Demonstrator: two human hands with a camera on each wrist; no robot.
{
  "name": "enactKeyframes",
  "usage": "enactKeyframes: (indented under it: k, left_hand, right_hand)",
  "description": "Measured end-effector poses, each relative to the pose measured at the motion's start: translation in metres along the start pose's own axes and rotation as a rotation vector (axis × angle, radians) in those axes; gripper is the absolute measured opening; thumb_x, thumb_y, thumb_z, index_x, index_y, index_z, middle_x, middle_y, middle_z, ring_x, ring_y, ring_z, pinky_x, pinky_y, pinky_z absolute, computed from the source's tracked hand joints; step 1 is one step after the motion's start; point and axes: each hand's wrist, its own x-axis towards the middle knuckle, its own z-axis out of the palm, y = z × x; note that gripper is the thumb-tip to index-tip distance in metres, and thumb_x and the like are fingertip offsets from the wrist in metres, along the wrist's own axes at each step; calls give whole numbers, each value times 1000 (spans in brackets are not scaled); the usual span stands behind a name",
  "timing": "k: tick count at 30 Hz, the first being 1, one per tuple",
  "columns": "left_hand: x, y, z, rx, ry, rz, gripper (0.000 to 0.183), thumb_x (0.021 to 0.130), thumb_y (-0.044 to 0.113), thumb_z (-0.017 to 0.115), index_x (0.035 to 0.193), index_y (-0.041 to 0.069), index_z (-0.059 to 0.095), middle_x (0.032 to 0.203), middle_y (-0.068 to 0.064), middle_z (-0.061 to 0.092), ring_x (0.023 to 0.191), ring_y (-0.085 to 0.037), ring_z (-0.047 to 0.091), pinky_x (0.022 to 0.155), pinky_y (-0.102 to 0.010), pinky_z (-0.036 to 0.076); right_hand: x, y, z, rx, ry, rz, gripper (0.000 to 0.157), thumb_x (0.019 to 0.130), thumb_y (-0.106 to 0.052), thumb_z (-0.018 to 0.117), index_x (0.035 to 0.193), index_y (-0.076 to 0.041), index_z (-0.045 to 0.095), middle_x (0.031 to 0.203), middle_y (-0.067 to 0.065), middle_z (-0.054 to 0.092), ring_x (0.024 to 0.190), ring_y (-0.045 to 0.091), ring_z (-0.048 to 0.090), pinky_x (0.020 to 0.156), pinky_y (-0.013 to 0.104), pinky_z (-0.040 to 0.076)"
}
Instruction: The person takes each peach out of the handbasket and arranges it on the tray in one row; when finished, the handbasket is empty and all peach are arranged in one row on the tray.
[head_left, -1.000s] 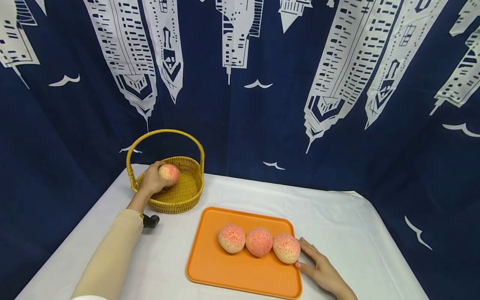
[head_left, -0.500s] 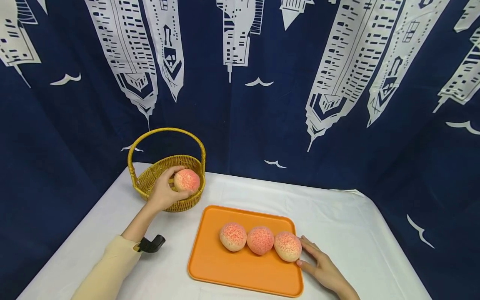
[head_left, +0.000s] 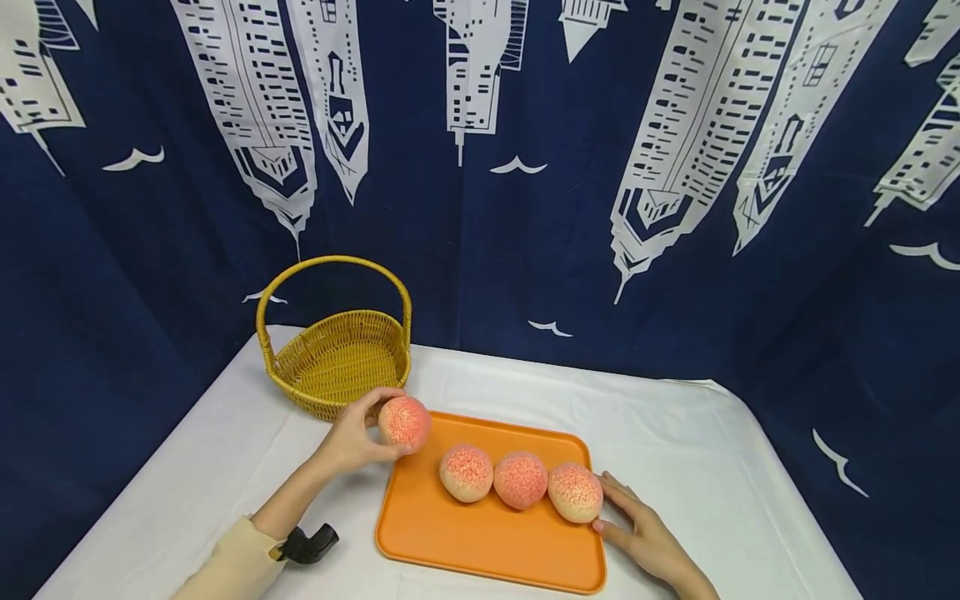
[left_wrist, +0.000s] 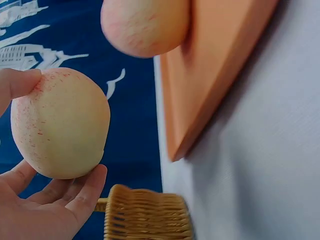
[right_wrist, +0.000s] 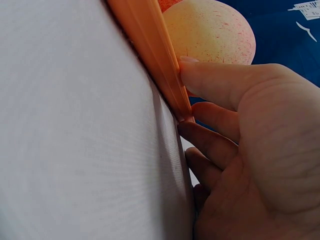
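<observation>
My left hand (head_left: pixel 357 442) grips a pink-and-cream peach (head_left: pixel 405 423) between thumb and fingers, over the far-left corner of the orange tray (head_left: pixel 480 550). In the left wrist view the thumb presses one side of this peach (left_wrist: pixel 65 125) and the fingers support the other. Three peaches sit in a row on the tray: a left one (head_left: pixel 466 473), a middle one (head_left: pixel 521 481) and a right one (head_left: pixel 575 493). At the tray's right edge rests my right hand (head_left: pixel 645 537), fingers extended, its fingertips at the rim beside the right peach (right_wrist: pixel 210 35).
Behind the left hand stands a yellow wicker basket (head_left: pixel 337 358) with a tall handle; nothing shows inside it. A white cloth (head_left: pixel 712 467) covers the table. Across the back hangs a dark blue curtain (head_left: pixel 465 250) printed with white buildings.
My left hand has lifted the peach out of the basket and carried it right and nearer, to the tray's corner. My right hand has stayed at the tray's edge.
</observation>
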Motion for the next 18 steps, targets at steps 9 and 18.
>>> enactKeyframes:
  k: [9, 18]
  left_hand:
    - [-12, -13, 15, -9, -47, -6, 68, 63, 10, 88, 123, 6, 56, 121, -12, 61, 110, -28, 60, 93, -40, 53]
    - [-19, -22, 23, -10, -107, -47, 69, 65, 15, 88, 125, 8, 55, 121, -12, 60, 110, -27, 59, 94, -37, 51]
  right_hand:
    - [-1, 0, 1, -12, 6, 4, 61, 87, -34, 72, 140, -10, 53, 151, 18, 42, 141, 38, 34, 110, 46, 33]
    - [0, -1, 0, -7, 7, -8, 61, 87, -33, 72, 140, -8, 53, 151, 20, 41, 141, 40, 34, 109, 57, 32]
